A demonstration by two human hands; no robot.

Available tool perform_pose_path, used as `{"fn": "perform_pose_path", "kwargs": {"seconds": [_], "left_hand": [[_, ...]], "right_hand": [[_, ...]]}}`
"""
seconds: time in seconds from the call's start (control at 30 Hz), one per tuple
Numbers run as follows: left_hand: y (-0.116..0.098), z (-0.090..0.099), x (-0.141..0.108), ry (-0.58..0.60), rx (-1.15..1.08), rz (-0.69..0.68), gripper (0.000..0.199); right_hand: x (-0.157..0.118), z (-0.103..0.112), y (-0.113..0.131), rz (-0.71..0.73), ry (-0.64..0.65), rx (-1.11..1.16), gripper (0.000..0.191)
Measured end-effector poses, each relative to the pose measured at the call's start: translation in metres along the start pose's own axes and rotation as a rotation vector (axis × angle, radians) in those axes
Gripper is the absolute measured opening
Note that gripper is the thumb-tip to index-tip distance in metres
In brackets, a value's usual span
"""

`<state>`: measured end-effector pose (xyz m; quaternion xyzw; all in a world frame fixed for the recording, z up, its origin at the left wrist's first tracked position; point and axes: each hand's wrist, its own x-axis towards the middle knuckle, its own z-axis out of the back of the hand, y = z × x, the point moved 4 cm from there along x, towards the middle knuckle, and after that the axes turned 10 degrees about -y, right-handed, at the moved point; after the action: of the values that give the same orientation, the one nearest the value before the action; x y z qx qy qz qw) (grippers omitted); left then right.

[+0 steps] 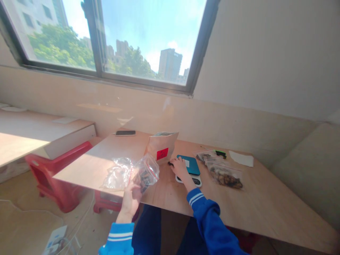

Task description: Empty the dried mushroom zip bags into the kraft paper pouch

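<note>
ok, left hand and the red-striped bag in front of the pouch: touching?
Touching. Head view shows it: the left hand grips the near end of the red-striped bag.

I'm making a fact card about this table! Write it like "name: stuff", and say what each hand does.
Left hand: holding a clear zip bag with dark pieces inside
Right hand: over the scale, small dark thing at its fingertips; grip unclear
Scale colors: teal top, white base
Upright: tan pouch, red label
Right of scale: filled clear bags, white sheet
Far left: phone
</note>
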<state>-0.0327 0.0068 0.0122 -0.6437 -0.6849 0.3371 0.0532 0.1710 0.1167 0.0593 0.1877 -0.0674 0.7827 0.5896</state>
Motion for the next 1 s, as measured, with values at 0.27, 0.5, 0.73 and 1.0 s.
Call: {"fn": "perform_pose_path", "kwargs": {"seconds": [0.27, 0.5, 0.73, 1.0], "left_hand": [[-0.008, -0.005, -0.008, 0.032, 0.017, 0.000, 0.053], [-0.005, -0.004, -0.005, 0.030, -0.004, 0.015, 0.050], [-0.004, 0.001, 0.000, 0.016, -0.012, 0.016, 0.050], [-0.005, 0.001, 0.000, 0.044, 0.007, 0.009, 0.053]], "right_hand": [[0.006, -0.002, 0.023, 0.063, 0.057, -0.107, 0.029], [0.007, 0.014, 0.036, 0.151, 0.114, -0.057, 0.025], [0.000, 0.006, 0.024, 0.119, 0.142, 0.012, 0.020], [-0.010, -0.002, 0.023, 0.082, 0.130, 0.111, 0.026]]}}
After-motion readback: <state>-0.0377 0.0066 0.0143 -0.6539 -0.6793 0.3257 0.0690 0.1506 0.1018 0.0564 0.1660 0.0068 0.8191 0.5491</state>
